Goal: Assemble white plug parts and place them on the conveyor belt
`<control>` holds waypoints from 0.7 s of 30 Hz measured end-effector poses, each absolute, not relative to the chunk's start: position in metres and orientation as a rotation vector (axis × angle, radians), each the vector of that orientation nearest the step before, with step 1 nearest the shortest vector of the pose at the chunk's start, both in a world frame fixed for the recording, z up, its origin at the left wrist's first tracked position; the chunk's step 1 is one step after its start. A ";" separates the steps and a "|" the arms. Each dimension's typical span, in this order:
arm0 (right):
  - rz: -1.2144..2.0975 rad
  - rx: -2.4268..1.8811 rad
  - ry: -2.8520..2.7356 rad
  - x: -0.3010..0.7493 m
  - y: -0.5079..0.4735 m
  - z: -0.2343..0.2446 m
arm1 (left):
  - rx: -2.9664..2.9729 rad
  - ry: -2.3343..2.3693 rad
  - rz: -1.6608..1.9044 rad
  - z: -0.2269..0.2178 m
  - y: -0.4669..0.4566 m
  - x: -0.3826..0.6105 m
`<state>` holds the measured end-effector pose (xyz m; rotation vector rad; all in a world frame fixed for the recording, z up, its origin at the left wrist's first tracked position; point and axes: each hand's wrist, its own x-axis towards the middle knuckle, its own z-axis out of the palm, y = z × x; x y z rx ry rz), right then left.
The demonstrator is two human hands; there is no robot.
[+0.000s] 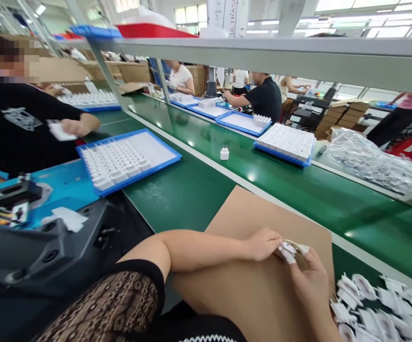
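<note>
Small white plastic piece (287, 252), smooth cardboard (248, 213)

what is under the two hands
Under the left hand and right hand, which pinch a small white part, lies a brown cardboard sheet on the green surface. Whatever the sheet covers is hidden.

Head camera looks down, close above left hand (263, 243), along the conveyor (191, 190).

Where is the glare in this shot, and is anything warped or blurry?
Head view: light spots glare on the green belt; ceiling panels top right are blown out; the shelf rail slants, frame tilted; the white part between left hand and right hand looks soft.
</note>
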<state>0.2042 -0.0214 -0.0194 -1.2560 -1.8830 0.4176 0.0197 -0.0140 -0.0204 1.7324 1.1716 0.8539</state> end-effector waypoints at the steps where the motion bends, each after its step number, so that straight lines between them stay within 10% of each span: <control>1: 0.422 -1.265 -1.873 0.203 -0.022 -0.018 | 1.736 1.195 0.852 -0.022 -0.014 0.021; 21: 0.644 -1.350 -1.610 0.196 -0.030 -0.016 | 1.521 0.891 1.124 -0.038 -0.026 0.016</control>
